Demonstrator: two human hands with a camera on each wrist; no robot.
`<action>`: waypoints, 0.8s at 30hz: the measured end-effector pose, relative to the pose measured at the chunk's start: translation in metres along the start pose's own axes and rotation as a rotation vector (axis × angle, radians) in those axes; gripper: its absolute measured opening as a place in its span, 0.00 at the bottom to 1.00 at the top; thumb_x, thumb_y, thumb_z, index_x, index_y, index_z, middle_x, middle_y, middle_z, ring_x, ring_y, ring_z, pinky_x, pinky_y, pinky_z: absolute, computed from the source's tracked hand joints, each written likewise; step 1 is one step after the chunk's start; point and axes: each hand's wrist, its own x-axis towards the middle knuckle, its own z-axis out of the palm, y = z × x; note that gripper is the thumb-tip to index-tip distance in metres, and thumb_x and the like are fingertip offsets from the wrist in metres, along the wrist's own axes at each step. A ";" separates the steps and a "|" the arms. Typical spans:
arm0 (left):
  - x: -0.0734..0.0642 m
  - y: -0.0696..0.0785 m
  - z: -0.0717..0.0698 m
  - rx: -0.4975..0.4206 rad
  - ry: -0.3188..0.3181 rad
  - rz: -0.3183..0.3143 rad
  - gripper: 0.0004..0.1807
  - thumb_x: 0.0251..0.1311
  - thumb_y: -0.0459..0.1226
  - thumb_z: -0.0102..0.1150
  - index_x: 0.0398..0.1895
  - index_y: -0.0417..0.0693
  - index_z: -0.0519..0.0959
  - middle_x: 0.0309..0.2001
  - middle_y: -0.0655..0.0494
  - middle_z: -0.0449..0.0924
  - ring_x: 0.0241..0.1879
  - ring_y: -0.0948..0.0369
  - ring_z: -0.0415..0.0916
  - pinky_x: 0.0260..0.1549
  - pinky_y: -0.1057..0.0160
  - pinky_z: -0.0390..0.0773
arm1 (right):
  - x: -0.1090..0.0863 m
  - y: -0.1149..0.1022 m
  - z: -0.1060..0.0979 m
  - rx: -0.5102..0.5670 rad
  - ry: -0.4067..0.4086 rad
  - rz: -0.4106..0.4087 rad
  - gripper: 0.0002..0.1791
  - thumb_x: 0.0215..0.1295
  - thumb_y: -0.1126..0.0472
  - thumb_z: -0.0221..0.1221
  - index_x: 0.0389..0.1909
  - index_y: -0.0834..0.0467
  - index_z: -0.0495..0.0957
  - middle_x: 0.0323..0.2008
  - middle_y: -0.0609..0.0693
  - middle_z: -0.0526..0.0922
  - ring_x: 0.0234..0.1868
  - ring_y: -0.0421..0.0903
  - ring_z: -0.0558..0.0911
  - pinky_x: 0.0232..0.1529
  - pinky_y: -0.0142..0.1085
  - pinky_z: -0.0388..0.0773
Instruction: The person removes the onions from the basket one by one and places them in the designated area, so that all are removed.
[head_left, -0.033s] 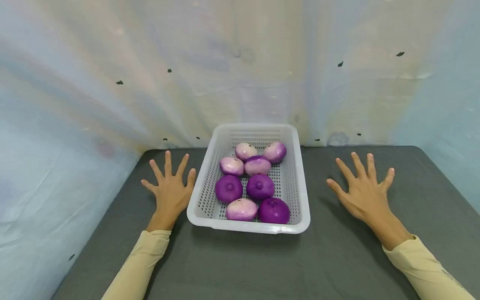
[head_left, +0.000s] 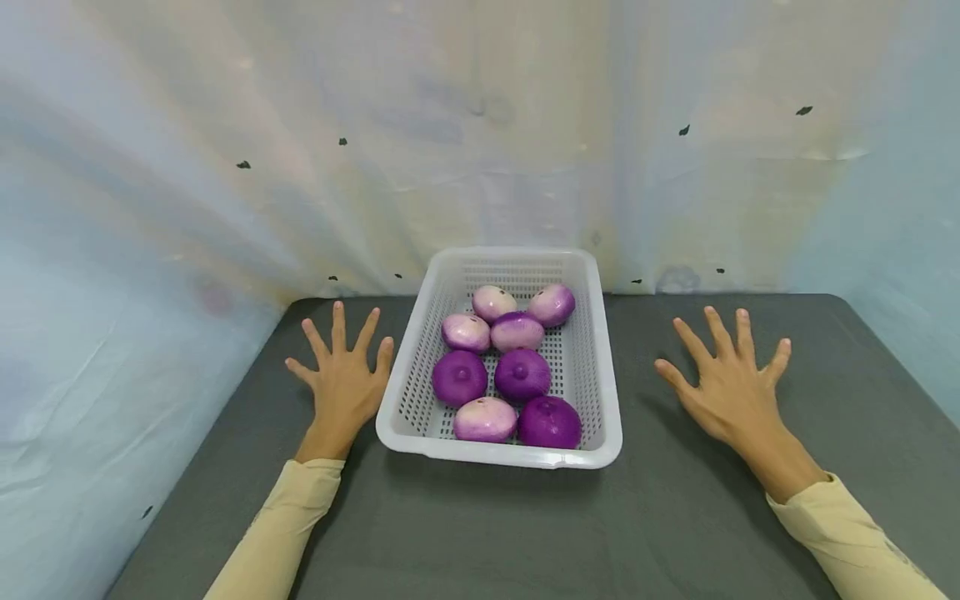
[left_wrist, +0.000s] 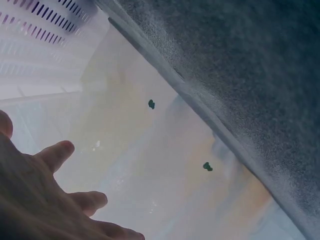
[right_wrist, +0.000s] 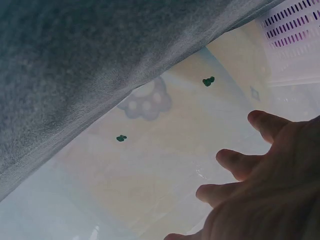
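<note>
A white plastic basket [head_left: 498, 452] with slotted walls stands in the middle of the table. Inside it lie several glossy round onions [head_left: 522, 374], some deep purple, others pale with purple ends. Left of the basket, my left hand [head_left: 345, 387] is spread back-up, its thumb close to the rim; whether they touch I cannot tell. My right hand [head_left: 733, 392] is spread too, well apart from the basket's right side. Both hold nothing. In the wrist views, the fingers of the left hand [left_wrist: 35, 185] and right hand [right_wrist: 280, 180] extend with gaps between them.
A dark grey cloth covers the table [head_left: 502, 533]. Behind it and at both sides hangs a pale, patterned sheet [head_left: 517, 125] with small dark marks. The basket's far end reaches near the table's back edge.
The whole head view has shifted very slightly to the right. Hands, basket and onions keep their places relative to each other.
</note>
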 end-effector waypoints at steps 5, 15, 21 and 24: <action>0.000 0.001 -0.001 -0.025 0.037 0.031 0.35 0.71 0.66 0.30 0.78 0.71 0.52 0.81 0.56 0.27 0.77 0.37 0.17 0.58 0.17 0.33 | 0.001 0.003 0.003 0.000 0.017 -0.006 0.42 0.71 0.29 0.42 0.79 0.45 0.51 0.81 0.59 0.39 0.79 0.62 0.25 0.61 0.75 0.17; -0.007 0.011 -0.030 -0.537 -0.220 0.060 0.31 0.78 0.57 0.29 0.80 0.65 0.49 0.81 0.49 0.36 0.79 0.41 0.31 0.68 0.27 0.40 | 0.006 0.002 0.004 -0.007 0.052 -0.106 0.42 0.69 0.29 0.46 0.79 0.39 0.48 0.81 0.50 0.38 0.80 0.55 0.27 0.64 0.74 0.22; -0.025 0.028 -0.038 -0.973 -0.541 0.009 0.30 0.80 0.51 0.27 0.80 0.63 0.41 0.79 0.42 0.45 0.73 0.38 0.57 0.64 0.39 0.65 | 0.011 -0.005 -0.004 0.055 0.114 -0.239 0.39 0.70 0.34 0.50 0.78 0.37 0.51 0.81 0.50 0.46 0.81 0.55 0.37 0.67 0.72 0.30; -0.030 0.033 -0.035 -1.087 -0.578 0.001 0.29 0.80 0.49 0.26 0.80 0.61 0.43 0.79 0.44 0.47 0.70 0.38 0.61 0.61 0.46 0.69 | 0.018 -0.018 -0.013 0.150 0.118 -0.307 0.38 0.70 0.39 0.54 0.77 0.38 0.54 0.80 0.51 0.52 0.81 0.55 0.42 0.66 0.72 0.35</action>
